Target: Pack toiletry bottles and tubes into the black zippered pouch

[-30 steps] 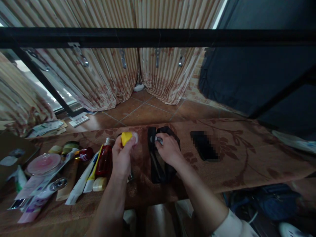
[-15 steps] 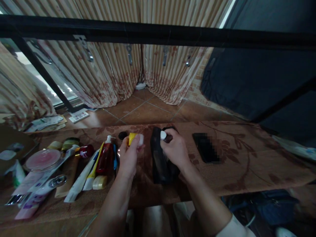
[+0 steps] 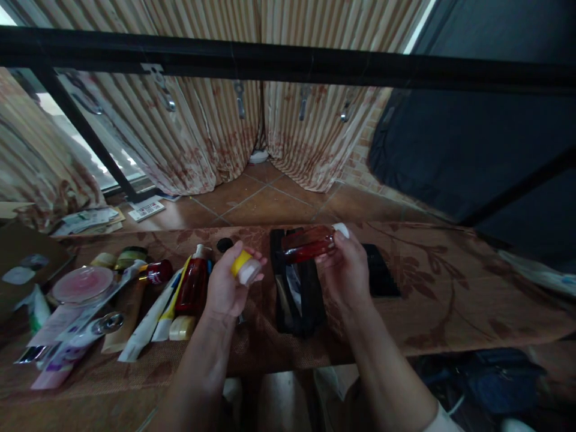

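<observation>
My right hand (image 3: 348, 270) gripped a red bottle (image 3: 306, 243) by its white-capped end, the bottle lying nearly level over the far part of a black pouch (image 3: 310, 315); I could not tell whether the two touched. My left hand (image 3: 227, 281) was closed round a small yellow-and-white container (image 3: 243, 267), held tilted to the left of the pouch. Neither piece had been set down, so I judged the work to be midway, with both of these left to be placed. The pouch lay open on the patterned cloth (image 3: 445, 300), something pale showing within, though I could not make out what or how much it held. Beyond my left hand sat a dark round piece (image 3: 224, 245), and just beside that forearm stretched the sorted-looking part: a red pump bottle (image 3: 192, 288), a yellow tube (image 3: 170, 313), a white tube (image 3: 146, 324) and a cream jar (image 3: 182, 328). Farther left lay a pink round container (image 3: 83, 284) among more tubes. All those were outside the pouch. Past my right hand rested a dark phone (image 3: 381, 271), partly covered by it.
</observation>
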Tool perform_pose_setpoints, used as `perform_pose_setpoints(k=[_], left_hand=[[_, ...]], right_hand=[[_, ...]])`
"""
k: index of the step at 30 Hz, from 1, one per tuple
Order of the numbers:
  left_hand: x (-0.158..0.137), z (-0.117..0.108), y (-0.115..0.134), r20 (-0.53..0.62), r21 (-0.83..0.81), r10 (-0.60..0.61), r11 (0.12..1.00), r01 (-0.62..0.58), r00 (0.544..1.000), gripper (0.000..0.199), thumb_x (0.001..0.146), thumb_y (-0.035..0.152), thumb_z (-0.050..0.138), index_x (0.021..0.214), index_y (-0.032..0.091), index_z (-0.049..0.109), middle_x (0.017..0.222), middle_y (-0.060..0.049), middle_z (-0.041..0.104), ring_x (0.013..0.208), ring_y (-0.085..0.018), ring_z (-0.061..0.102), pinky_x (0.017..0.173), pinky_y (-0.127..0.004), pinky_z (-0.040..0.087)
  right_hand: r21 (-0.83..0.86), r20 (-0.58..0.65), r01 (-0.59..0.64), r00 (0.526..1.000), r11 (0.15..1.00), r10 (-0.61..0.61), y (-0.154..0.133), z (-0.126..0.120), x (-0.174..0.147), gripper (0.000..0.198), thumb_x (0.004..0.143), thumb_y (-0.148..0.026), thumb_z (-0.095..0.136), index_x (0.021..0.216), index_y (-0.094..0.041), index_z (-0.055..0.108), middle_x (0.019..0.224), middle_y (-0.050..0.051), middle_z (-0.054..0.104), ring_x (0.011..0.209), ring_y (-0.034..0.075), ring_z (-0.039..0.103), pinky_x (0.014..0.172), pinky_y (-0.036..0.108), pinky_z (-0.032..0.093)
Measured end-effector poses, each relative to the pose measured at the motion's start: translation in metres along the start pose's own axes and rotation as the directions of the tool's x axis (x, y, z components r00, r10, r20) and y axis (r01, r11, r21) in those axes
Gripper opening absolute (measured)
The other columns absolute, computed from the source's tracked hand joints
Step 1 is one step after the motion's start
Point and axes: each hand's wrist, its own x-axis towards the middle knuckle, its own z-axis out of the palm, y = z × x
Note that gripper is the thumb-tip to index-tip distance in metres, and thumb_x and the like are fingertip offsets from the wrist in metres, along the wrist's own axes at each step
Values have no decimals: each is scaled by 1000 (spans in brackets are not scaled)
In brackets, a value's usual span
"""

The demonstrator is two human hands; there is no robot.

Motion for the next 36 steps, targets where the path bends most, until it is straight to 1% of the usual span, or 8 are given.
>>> perform_pose_setpoints(k=[6,13,17,20,28,32,34,36], left_hand=[[-2,-4,1,162,77,28,996,-41,986,20,56,21,74,72,14,66,65,-1,64,55,-13,60,50,-22,46],[-4,-13,3,340,382,130,886,-263,931,40,64,21,74,104,21,71,109,-7,68,77,-17,64,60,-27,53],[-5,-15,2,436,475,199,778,-412,878,59,64,19,77,121,24,64,124,-9,64,114,-26,58,89,-38,52],[-4,-15,-2,484,487,243,723,-489,841,62,65,20,78,125,23,61,122,-8,65,115,-27,59,105,-45,41],[-6,-11,-7,474,523,336,636,-568,814,40,71,23,75,109,19,64,106,-6,69,99,-21,63,94,-36,46],[4,-20,1,240,548,483,649,-529,842,33,70,25,74,100,17,62,95,-4,69,88,-19,63,86,-33,47],[12,-26,1,118,568,531,657,-495,839,32,69,27,73,97,18,62,91,-3,68,84,-17,62,82,-31,47],[21,-30,-6,65,563,544,672,-481,837,34,67,27,74,97,18,61,89,-2,67,82,-16,62,80,-29,47]], right_hand=[[-33,103,11,995,999,-7,10,13,-9,15,76,-31,69,84,-21,61,72,-5,59,55,8,53,53,21,47],[-267,105,104,991,958,-78,9,12,-12,19,76,-35,70,89,-23,63,83,-3,63,64,10,55,56,22,49],[-344,185,114,981,932,-52,5,15,-15,22,75,-35,72,92,-24,63,88,-1,66,72,13,59,57,22,50],[-352,268,115,963,929,-17,4,19,-18,25,75,-35,72,96,-24,63,95,0,67,80,15,61,63,24,52],[-349,420,157,907,924,4,4,21,-19,29,79,-29,70,107,-26,63,90,-1,68,71,11,61,69,26,51],[-459,314,61,944,886,97,12,14,-14,19,82,-35,64,96,-22,65,91,2,71,69,13,65,65,28,53],[-613,269,19,945,790,186,18,8,-10,15,84,-32,60,90,-20,65,78,1,70,62,14,64,58,27,51],[-802,289,99,927,588,237,21,4,-8,12,85,-24,55,89,-20,66,78,1,70,67,15,65,63,28,51]])
